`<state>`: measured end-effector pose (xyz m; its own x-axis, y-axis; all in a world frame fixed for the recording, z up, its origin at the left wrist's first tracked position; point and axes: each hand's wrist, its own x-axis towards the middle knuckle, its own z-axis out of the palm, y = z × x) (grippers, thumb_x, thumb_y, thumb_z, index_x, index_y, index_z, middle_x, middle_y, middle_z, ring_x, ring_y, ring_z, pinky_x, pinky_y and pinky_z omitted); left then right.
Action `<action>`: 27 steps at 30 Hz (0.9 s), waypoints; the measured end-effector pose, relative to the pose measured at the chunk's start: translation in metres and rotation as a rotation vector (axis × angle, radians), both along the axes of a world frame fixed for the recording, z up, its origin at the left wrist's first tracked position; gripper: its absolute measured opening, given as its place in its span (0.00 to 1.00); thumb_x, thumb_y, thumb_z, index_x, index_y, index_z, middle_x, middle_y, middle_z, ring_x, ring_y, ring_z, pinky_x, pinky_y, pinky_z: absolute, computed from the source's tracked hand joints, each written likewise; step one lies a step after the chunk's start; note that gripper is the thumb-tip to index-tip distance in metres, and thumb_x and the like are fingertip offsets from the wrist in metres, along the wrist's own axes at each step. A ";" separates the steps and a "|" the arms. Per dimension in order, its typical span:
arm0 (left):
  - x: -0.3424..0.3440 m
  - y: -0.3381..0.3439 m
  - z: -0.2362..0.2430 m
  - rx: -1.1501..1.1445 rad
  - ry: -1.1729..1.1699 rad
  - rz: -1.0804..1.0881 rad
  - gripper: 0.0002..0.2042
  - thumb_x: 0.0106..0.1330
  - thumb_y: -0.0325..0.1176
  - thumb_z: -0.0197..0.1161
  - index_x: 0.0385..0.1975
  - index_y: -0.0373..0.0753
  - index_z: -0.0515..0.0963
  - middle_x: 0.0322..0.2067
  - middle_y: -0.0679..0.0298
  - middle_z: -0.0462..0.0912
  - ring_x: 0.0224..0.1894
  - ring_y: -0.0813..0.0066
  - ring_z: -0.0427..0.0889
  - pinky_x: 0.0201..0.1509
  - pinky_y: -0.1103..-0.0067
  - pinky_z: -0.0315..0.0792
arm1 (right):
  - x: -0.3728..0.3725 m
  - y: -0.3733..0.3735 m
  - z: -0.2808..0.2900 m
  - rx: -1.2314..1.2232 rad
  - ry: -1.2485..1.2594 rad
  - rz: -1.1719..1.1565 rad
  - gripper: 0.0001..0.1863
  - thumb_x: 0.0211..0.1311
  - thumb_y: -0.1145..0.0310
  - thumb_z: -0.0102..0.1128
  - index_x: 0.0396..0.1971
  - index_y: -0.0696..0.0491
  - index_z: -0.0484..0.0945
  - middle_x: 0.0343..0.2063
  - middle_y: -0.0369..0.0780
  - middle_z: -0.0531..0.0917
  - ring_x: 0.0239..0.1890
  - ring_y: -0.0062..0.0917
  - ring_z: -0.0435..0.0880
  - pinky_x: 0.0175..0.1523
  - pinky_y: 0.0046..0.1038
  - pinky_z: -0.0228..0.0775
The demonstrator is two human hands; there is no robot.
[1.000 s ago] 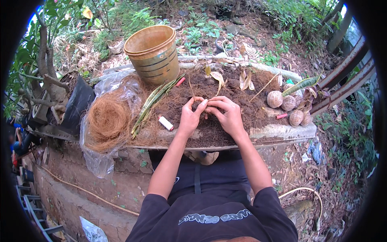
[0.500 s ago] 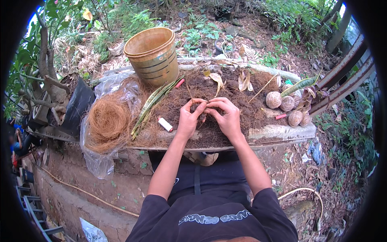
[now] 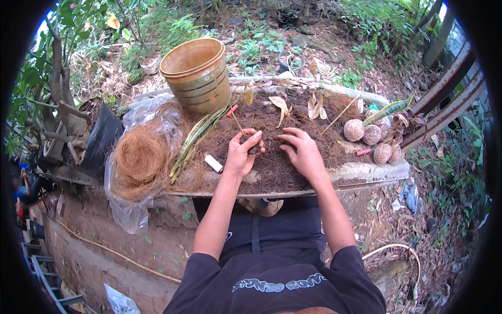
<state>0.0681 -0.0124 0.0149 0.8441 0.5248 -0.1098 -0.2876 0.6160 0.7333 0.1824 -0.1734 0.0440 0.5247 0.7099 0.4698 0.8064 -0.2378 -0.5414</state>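
Contact between left hand and right hand is found newly broken in head view, thin stem, tilted above the former's pinch, being judged one-handedly supported, the latter kept loosely curled, seemingly empty, over soil.

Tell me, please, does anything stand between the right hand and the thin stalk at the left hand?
Nothing visible stands between the right hand and the left hand; dark soil shows in the gap. Only the left hand itself may obstruct: it seems to cover the lower end of the thin stalk.
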 end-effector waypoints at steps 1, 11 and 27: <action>0.001 0.000 -0.001 0.002 -0.012 0.003 0.08 0.66 0.29 0.67 0.40 0.40 0.75 0.36 0.64 0.81 0.34 0.76 0.80 0.33 0.78 0.77 | -0.006 0.003 0.003 0.064 -0.035 0.006 0.11 0.57 0.76 0.64 0.41 0.55 0.85 0.49 0.42 0.82 0.51 0.39 0.82 0.56 0.36 0.76; -0.001 -0.012 0.008 -0.015 -0.021 0.045 0.08 0.74 0.38 0.59 0.40 0.40 0.76 0.36 0.70 0.78 0.40 0.83 0.76 0.41 0.84 0.72 | -0.046 0.034 -0.014 0.406 0.030 0.123 0.13 0.48 0.75 0.69 0.37 0.50 0.87 0.43 0.37 0.85 0.47 0.35 0.80 0.52 0.33 0.76; -0.007 -0.028 0.022 -0.029 -0.084 0.067 0.10 0.69 0.35 0.65 0.41 0.35 0.78 0.34 0.64 0.80 0.35 0.82 0.80 0.37 0.85 0.75 | -0.066 0.028 -0.010 0.471 -0.077 0.038 0.09 0.44 0.75 0.71 0.29 0.48 0.88 0.36 0.30 0.88 0.41 0.32 0.78 0.50 0.33 0.71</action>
<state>0.0608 -0.0403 0.0365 0.8142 0.5779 -0.0561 -0.3883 0.6138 0.6874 0.1162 -0.1450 0.0335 0.4540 0.4280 0.7814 0.8516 0.0495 -0.5219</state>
